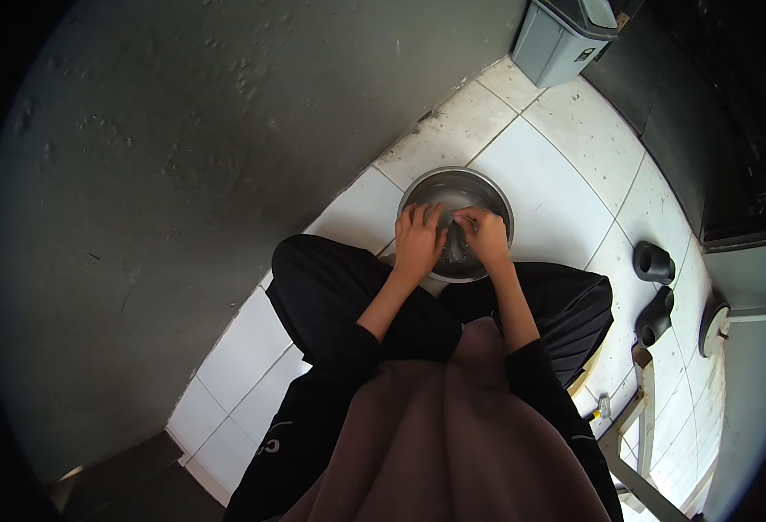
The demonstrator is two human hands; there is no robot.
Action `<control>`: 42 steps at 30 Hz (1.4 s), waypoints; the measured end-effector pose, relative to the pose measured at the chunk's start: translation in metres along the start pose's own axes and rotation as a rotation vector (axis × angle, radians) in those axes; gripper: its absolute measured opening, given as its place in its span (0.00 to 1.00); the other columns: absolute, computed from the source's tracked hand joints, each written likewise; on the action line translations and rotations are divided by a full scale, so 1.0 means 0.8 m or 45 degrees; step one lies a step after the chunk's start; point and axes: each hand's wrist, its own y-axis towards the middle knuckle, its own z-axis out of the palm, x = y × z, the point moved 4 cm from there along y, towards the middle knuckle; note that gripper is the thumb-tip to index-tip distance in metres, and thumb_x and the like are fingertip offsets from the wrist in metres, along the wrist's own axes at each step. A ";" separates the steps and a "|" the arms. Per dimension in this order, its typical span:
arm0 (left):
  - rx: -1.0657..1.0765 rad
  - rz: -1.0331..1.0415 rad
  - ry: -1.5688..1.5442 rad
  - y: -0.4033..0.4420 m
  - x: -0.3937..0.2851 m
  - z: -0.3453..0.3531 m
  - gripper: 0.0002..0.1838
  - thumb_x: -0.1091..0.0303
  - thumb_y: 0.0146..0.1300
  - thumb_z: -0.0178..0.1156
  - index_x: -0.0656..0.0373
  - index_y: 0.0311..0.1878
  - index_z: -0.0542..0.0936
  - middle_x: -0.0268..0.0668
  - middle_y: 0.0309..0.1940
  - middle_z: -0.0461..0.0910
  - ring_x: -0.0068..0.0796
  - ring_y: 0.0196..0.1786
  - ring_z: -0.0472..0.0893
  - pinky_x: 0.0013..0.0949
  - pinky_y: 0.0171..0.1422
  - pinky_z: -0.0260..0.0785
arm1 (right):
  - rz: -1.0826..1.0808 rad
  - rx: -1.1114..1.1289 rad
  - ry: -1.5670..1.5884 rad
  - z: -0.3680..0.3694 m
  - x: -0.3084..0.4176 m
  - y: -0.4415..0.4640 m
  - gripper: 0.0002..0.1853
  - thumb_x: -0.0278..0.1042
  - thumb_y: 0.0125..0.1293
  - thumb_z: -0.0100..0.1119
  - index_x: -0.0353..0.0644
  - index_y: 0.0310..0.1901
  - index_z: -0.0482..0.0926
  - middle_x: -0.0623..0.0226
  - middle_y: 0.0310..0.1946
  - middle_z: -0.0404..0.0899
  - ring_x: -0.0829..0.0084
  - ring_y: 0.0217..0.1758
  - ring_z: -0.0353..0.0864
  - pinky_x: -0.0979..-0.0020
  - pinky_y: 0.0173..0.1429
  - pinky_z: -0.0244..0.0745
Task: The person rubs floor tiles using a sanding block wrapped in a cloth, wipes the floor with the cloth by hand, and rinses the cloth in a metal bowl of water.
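Observation:
A round steel bowl stands on the tiles between my bent legs. My left hand reaches over its left side, fingers spread and slightly curled, palm down. Across from it, my right hand is inside the right part of the bowl with thumb and fingertips pinched together. Whatever the pinch holds is too small to make out. Between the hands, low in the bowl, lies a dark grey, shiny, wet-looking piece, partly covered by the fingers; its kind does not show.
A grey wall runs along the left. At the top stands a grey lidded bin. A pair of black slippers lies on the white tiled floor to the right, near a metal frame.

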 end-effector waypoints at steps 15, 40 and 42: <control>-0.039 -0.165 -0.530 0.048 -0.046 -0.052 0.13 0.61 0.56 0.65 0.62 0.37 0.80 0.42 0.34 0.82 0.42 0.39 0.82 0.38 0.44 0.72 | -0.076 -0.084 0.501 -0.084 0.090 0.025 0.06 0.26 0.59 0.63 0.39 0.39 0.84 0.59 0.33 0.83 0.70 0.31 0.82 0.74 0.38 0.75; -0.229 -0.165 -0.482 0.065 0.003 -0.073 0.08 0.71 0.54 0.61 0.59 0.37 0.82 0.42 0.35 0.81 0.43 0.33 0.81 0.39 0.40 0.73 | -0.087 -0.201 0.269 -0.128 0.063 0.014 0.06 0.26 0.59 0.65 0.40 0.38 0.85 0.63 0.32 0.84 0.75 0.31 0.82 0.75 0.37 0.76; -0.204 -0.201 -0.462 0.060 0.002 -0.075 0.07 0.72 0.57 0.59 0.60 0.39 0.81 0.43 0.35 0.81 0.43 0.34 0.81 0.40 0.40 0.73 | -0.057 -0.180 0.267 -0.121 0.059 0.010 0.06 0.26 0.60 0.64 0.39 0.39 0.84 0.64 0.32 0.85 0.77 0.33 0.84 0.76 0.39 0.77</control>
